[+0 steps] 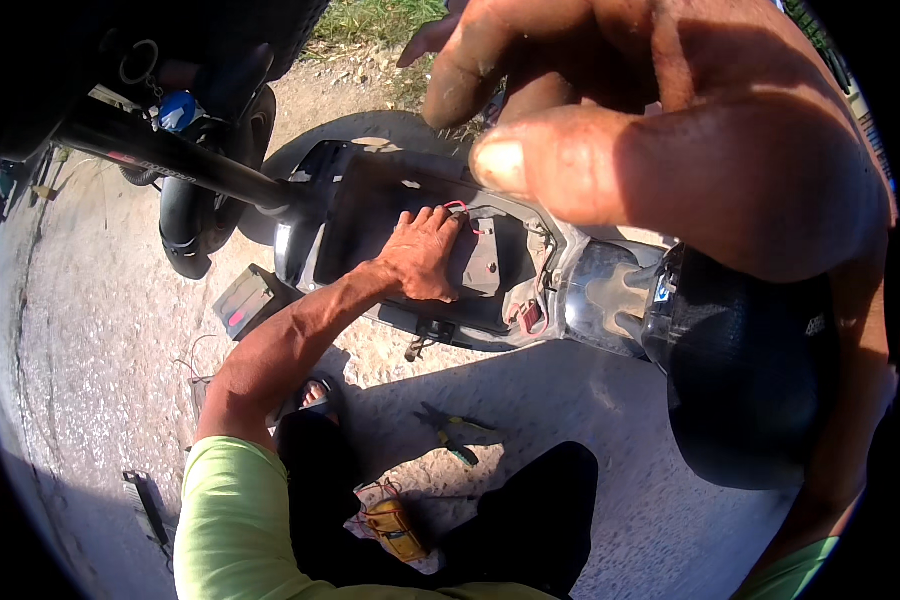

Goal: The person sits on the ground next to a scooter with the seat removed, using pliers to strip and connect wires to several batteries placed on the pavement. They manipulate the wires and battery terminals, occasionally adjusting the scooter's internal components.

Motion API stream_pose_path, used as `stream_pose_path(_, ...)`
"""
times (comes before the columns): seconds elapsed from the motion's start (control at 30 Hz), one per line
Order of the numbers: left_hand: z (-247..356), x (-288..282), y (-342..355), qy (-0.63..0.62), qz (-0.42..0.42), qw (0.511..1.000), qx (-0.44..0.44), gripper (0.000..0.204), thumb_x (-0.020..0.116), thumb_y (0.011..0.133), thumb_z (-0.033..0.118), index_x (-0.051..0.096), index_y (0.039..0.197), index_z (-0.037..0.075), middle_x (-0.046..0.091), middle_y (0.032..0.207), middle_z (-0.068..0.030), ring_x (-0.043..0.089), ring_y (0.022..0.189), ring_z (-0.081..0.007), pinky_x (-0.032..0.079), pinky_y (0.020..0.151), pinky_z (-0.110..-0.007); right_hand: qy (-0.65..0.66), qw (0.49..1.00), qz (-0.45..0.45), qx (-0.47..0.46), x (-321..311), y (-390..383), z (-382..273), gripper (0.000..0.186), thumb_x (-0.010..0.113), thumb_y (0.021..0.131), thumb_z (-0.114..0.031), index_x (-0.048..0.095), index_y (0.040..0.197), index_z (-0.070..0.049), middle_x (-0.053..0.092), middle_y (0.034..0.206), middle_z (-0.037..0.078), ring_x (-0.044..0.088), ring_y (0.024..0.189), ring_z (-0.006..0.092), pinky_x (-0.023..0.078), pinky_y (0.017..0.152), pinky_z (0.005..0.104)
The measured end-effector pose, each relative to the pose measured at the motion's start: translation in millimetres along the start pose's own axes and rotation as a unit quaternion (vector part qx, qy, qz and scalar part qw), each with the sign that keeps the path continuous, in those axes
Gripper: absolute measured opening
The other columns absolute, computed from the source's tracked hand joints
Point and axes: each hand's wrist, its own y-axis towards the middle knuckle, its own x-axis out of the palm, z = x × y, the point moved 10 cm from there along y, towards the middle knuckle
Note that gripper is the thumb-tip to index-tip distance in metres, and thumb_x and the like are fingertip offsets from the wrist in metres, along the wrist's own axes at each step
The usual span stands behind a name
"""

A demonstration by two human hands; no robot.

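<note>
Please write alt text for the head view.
A person's left hand touches a grey battery-like block in the open compartment of a scooter; the right hand is raised close to the camera. Pliers and a yellow device lie near the legs.

Left hand (422,252) on grey block (482,262) in scooter (600,295) floor bay (360,225). Right hand (690,130) raised near camera, half curled. Second block (244,300) beside scooter, pliers (458,450) on ground (570,410), yellow device (395,530) nearby.
</note>
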Motion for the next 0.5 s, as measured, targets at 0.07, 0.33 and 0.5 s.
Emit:
stream_pose_path(0.07,-3,-21,-22,0.041,0.083,0.996,-0.008,0.106,0.086,0.053,0.035,0.038,0.141,0.0,0.044,0.135,-0.0201,0.043,0.125,-0.0355,0.033,0.103,-0.047,0.002,1.0,0.001,-0.012,7,15,-4,0.028,0.066,0.082,-0.012,0.067,0.105,0.004,0.065,0.079,0.013,0.063,0.072,0.0199,0.051,0.068,0.0346)
stream_pose_path(0.33,65,-67,-138,-0.023,0.052,0.998,0.03,0.109,0.089,0.05,0.032,0.037,0.14,-0.002,0.044,0.13,-0.0221,0.043,0.121,-0.0386,0.033,0.103,-0.046,-0.014,0.999,0.018,-0.024,21,31,-7,0.027,0.066,0.082,-0.012,0.068,0.104,0.004,0.065,0.08,0.014,0.064,0.073,0.021,0.052,0.069,0.0354)
stream_pose_path(0.5,57,28,-191,-0.023,-0.067,0.997,0.009,0.109,0.086,0.055,0.041,0.035,0.143,0.001,0.045,0.128,-0.0206,0.042,0.123,-0.0368,0.031,0.106,-0.048,-0.02,0.999,0.018,-0.041,28,44,-14,0.027,0.066,0.082,-0.012,0.068,0.104,0.004,0.066,0.081,0.014,0.064,0.074,0.0217,0.052,0.07,0.0358)
